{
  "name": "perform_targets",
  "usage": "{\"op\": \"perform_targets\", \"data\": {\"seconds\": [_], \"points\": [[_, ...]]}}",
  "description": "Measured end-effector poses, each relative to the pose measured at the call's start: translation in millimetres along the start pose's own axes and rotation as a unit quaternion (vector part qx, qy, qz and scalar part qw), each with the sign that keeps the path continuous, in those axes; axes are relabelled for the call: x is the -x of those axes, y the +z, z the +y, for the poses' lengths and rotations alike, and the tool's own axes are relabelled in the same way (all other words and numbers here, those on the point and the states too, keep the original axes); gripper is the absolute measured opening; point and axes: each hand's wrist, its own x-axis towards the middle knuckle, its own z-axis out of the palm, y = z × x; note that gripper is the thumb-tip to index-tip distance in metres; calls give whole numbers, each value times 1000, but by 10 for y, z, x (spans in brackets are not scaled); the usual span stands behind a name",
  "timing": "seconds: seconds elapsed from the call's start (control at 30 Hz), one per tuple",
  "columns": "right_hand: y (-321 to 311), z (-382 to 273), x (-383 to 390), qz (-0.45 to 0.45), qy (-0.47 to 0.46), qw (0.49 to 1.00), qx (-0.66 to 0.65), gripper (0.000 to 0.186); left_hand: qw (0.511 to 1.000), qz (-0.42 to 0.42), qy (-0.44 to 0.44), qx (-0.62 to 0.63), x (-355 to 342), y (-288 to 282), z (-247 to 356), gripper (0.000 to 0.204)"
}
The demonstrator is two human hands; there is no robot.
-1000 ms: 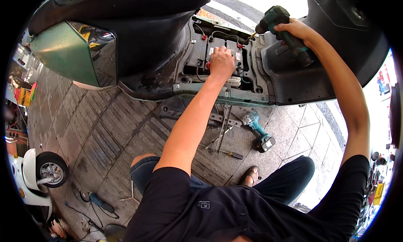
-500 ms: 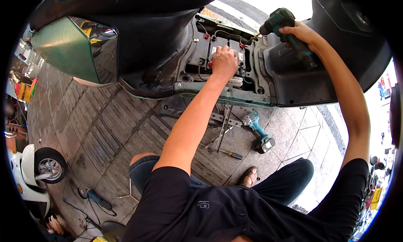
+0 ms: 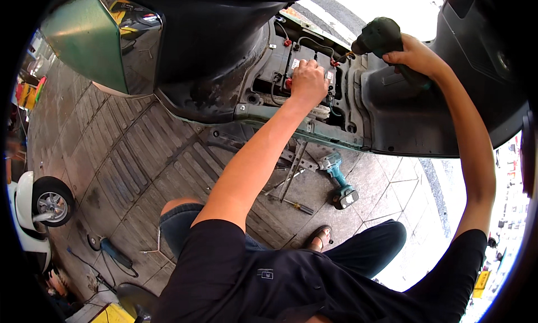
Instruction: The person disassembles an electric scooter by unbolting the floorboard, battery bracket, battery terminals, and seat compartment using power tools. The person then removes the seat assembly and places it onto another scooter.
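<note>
An open floorboard bay [image 3: 358,132] on a green scooter holds grey batteries [image 3: 268,70] with red and black terminals and cables. My left hand [image 3: 310,83] rests on the middle battery, fingers curled down; what lies under its fingertips is hidden. My right hand [image 3: 419,59] grips a dark green drill [image 3: 376,36], held above the right end of the bay with its thin bit angled down toward a red terminal [image 3: 335,62].
Below the scooter lie a teal power driver [image 3: 338,174], metal bars [image 3: 294,174], a screwdriver [image 3: 298,206] and a corded grinder [image 3: 112,250] on paving [image 3: 129,149]. A white vehicle's wheel [image 3: 53,202] is at left. The black seat body [image 3: 207,48] and front panel [image 3: 431,121] flank the bay.
The view has tilted slightly, so the bay and drill appear lower and further right. Both hands keep about the same place on the battery and drill.
</note>
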Motion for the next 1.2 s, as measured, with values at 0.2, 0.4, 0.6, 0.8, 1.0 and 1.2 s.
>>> {"op": "perform_targets", "data": {"seconds": [0.2,0.4,0.6,0.8,1.0,1.2], "points": [[-298,-27,-262,-12,166,978,-124,42,1000,-14,-10,4,13,12,20,27],[-357,81,-301,-18,154,983,-101,41,1000,-14,-26,-3,-12,45,58,27],[-349,-100,-343,-19,123,991,-39,40,1000,8,-26,1,-24,37,48,26],[-344,22,-301,-25,129,986,-105,40,995,41,-48,77,-93,127,-36,26],[-169,-238,153,41,108,982,-151,40,965,61,-139,214,-208,60,-126,26],[-38,-631,688,41,61,976,-204,40,587,-81,-353,725,-243,-77,-244,27]]}}
